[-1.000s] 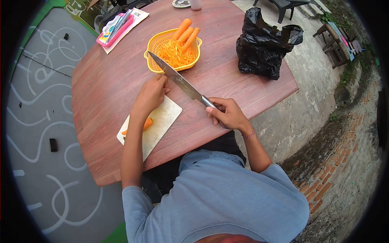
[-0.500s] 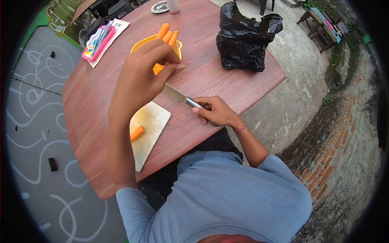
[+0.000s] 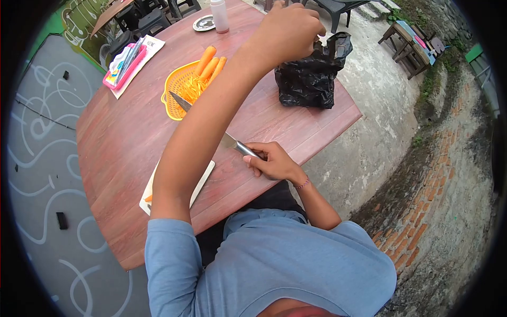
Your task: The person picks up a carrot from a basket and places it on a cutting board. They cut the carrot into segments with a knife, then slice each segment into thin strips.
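My left hand point(image 3: 290, 31) is stretched over the black plastic bag point(image 3: 306, 84), its fingers curled; anything in them is hidden. Low at the table's near edge, my right hand point(image 3: 272, 161) grips a knife point(image 3: 246, 150) by its metal handle. The blade passes beneath my left forearm, and its tip shows at the yellow basket point(image 3: 167, 94). Orange shreds point(image 3: 191, 91) and several whole carrots point(image 3: 208, 67) lie in that basket. Partly covered by my left forearm is a white cutting board point(image 3: 204, 178), with a bit of carrot point(image 3: 149, 198) showing on it.
A pink case point(image 3: 125, 66) lies on a paper sheet at the table's far left. At the far edge stand a bottle point(image 3: 219, 18) and a small metal dish point(image 3: 204, 23). Dark chairs are beyond, and a bench point(image 3: 406, 45) stands at the right.
My left hand has moved from above the basket, away and to the right, over the black bag. My right hand keeps hold of the knife. The view has shifted slightly.
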Motion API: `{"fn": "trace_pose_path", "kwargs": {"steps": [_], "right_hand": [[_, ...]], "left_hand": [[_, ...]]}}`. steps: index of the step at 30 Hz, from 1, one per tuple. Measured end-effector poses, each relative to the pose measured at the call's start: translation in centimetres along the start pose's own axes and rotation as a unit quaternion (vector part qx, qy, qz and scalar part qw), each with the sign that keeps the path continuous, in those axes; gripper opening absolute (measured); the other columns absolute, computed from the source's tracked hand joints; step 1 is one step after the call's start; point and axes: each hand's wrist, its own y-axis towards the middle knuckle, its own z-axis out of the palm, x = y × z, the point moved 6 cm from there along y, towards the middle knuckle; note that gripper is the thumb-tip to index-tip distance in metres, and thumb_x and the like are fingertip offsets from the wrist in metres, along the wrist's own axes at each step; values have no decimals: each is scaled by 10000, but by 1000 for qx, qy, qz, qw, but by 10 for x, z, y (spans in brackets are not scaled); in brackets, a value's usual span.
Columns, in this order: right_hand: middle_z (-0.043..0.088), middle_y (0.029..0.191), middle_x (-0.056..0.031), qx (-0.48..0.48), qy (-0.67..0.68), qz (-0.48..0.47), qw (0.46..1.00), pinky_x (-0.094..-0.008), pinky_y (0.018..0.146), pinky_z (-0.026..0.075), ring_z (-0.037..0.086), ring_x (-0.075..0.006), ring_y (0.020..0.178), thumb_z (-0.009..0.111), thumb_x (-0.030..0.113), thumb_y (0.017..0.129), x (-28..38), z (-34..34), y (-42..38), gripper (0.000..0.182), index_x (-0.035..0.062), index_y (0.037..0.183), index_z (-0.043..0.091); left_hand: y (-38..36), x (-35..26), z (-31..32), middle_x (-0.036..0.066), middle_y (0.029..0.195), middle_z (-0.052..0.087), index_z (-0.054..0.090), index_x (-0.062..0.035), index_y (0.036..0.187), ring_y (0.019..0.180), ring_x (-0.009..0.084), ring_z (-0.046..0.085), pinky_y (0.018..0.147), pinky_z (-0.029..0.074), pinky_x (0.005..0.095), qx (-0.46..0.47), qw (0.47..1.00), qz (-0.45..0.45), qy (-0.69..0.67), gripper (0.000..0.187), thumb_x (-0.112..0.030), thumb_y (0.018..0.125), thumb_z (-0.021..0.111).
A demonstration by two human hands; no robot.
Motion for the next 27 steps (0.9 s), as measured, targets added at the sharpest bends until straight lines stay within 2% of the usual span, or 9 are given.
{"fn": "trace_pose_path", "kwargs": {"steps": [2, 4, 8, 11, 13, 14, 16, 22, 27], "right_hand": [[636, 792, -13, 16, -10, 10, 1000, -269, 570, 520, 626, -76, 633, 703, 160, 1045, 0, 1, 1, 414, -14, 1417, 654], [638, 798, -12, 20, -4, 11, 1000, -264, 568, 514, 624, -75, 634, 703, 153, 1044, -1, 2, 0, 411, -16, 1416, 655], [652, 826, -20, 18, 32, 1, 999, -257, 583, 509, 621, -78, 642, 681, 134, 1055, -3, 0, 0, 401, -38, 1416, 647], [668, 841, -48, 22, 67, -27, 997, -261, 609, 515, 625, -97, 646, 622, 155, 1089, 0, -3, 1, 415, -65, 1442, 611], [675, 848, -63, 27, 90, -26, 995, -265, 612, 514, 628, -107, 646, 593, 177, 1103, 3, -3, -1, 431, -70, 1456, 593], [681, 855, -78, 28, 111, -28, 993, -270, 616, 514, 631, -117, 647, 565, 200, 1118, 5, -4, 0, 448, -76, 1471, 575], [683, 855, -93, 41, 104, -36, 993, -270, 611, 509, 629, -123, 644, 535, 223, 1129, 3, -5, 1, 464, -70, 1488, 561], [693, 861, -101, 68, 77, -61, 993, -273, 625, 511, 623, -120, 645, 555, 198, 1115, 5, -4, -4, 445, -79, 1462, 585], [702, 862, -110, 55, 71, -54, 995, -276, 625, 512, 625, -127, 648, 588, 157, 1091, 3, -4, -5, 431, -92, 1442, 597]], "left_hand": [[-6, 5, -18, 39, 1053, 778, 813, -112, 1068, 977, 232, 741, 823, 572, 388, 31, 999, 1, -10, 203, -250, 921, 783], [-13, 3, -58, 179, 899, 720, 701, -26, 913, 851, 395, 701, 797, 559, 478, 95, 994, -39, -34, 74, -94, 922, 672], [-67, 16, -136, 192, 858, 729, 704, -1, 954, 839, 394, 711, 762, 548, 496, -5, 993, -81, -83, 115, -113, 927, 689], [-130, 45, -158, 204, 856, 730, 709, 1, 916, 858, 406, 710, 760, 548, 500, -22, 964, -246, -101, 98, -92, 919, 680], [-202, 75, -158, 59, 1042, 766, 777, -64, 1171, 967, 184, 724, 831, 572, 354, -62, 882, -461, -76, 356, -350, 958, 780], [-220, 68, -155, 59, 1042, 766, 777, -64, 1171, 967, 184, 724, 831, 572, 354, -64, 879, -467, -69, 356, -350, 958, 780], [-268, 58, -141, 121, 1069, 771, 728, 21, 1161, 917, 181, 735, 810, 593, 336, -50, 779, -614, -122, 467, -376, 931, 818], [-293, 26, -77, 121, 902, 792, 770, 56, 1093, 805, 192, 784, 752, 624, 315, -9, 691, -632, -350, 479, -381, 914, 852], [-302, 25, -80, 105, 846, 799, 791, 54, 1041, 738, 168, 780, 725, 625, 288, -34, 667, -636, -388, 438, -355, 905, 872]]}}
